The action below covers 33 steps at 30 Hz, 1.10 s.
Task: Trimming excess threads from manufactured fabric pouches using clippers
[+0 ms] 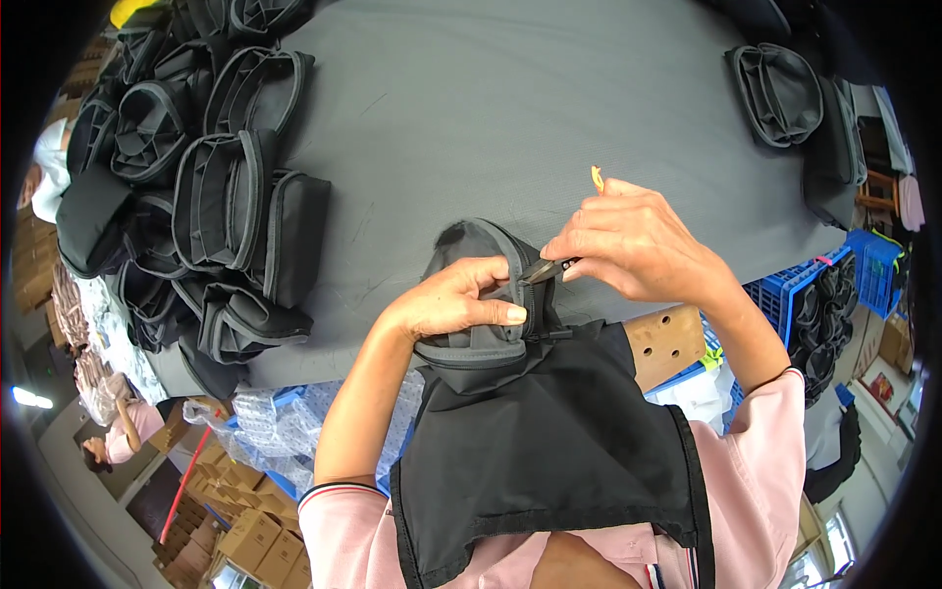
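Observation:
At the near edge of the table, my left hand (pixel 446 299) grips a black zippered pouch (pixel 471 355). The thumb lies on the grey-trimmed rim, and the other fingers reach partly inside, where the pouch hides them. My right hand (pixel 638 245) is closed on a small dark pair of thread snips (pixel 540 272). Their pointed blades touch or nearly touch the zipper edge, close to my left fingers. A small yellow-orange piece (pixel 597 179) sticks up beyond the right knuckles; I cannot tell what it is.
Several similar black pouches (pixel 224 201) are heaped along the table's left side. Another pouch (pixel 775 95) lies at the far right of the grey table (pixel 471 108). Blue crates (pixel 785 294) stand at the right, bubble wrap (pixel 280 427) below left. Another person (pixel 132 432) is further left.

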Motion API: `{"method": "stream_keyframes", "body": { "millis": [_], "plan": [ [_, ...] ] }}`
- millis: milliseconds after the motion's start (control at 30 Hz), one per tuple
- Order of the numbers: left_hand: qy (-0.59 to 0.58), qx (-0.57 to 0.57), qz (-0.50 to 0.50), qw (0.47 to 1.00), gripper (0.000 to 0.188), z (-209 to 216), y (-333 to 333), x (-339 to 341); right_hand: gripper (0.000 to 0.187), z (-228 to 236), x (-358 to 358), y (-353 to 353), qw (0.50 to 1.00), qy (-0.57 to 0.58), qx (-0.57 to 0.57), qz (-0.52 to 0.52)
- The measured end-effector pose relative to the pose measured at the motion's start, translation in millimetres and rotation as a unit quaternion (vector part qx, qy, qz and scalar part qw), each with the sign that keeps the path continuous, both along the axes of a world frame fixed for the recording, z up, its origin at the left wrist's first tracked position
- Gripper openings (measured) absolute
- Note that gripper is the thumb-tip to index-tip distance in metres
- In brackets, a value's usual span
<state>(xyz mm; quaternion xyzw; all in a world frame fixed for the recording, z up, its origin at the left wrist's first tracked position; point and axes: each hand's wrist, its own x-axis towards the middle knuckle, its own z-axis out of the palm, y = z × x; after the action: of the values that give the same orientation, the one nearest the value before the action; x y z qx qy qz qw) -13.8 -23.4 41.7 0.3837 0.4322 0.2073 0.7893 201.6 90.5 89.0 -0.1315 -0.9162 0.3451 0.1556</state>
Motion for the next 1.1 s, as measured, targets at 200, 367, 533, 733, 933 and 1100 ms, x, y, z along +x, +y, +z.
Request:
{"method": "stream_keyframes", "body": {
  "millis": [200, 367, 533, 733, 933, 1100],
  "plan": [
    [-0.016, -0.021, 0.023, 0.999, 0.031, 9, 3, 2, 0.022, -7, 3, -8, 0.999, 0.005, -0.014, -0.044],
    [-0.026, -0.02, 0.044, 0.999, 0.035, 10, 2, 3, 0.02, -1, 3, -19, 0.997, -0.018, 0.026, -0.071],
    [-0.025, -0.036, 0.051, 0.998, 0.037, 10, 2, 2, 0.019, -10, 6, -30, 0.99, 0.02, -0.047, -0.132],
    [-0.034, -0.018, 0.072, 0.997, 0.037, 14, 1, 4, 0.018, -11, 9, -39, 0.975, 0.021, -0.109, -0.191],
    [-0.025, -0.019, 0.064, 0.997, 0.033, 10, 0, 3, 0.018, -10, 4, -39, 0.983, 0.05, -0.029, -0.173],
    [-0.021, -0.019, 0.08, 0.996, 0.032, 11, 0, 4, 0.018, -12, 4, -41, 0.981, 0.027, -0.061, -0.183]
  ]
}}
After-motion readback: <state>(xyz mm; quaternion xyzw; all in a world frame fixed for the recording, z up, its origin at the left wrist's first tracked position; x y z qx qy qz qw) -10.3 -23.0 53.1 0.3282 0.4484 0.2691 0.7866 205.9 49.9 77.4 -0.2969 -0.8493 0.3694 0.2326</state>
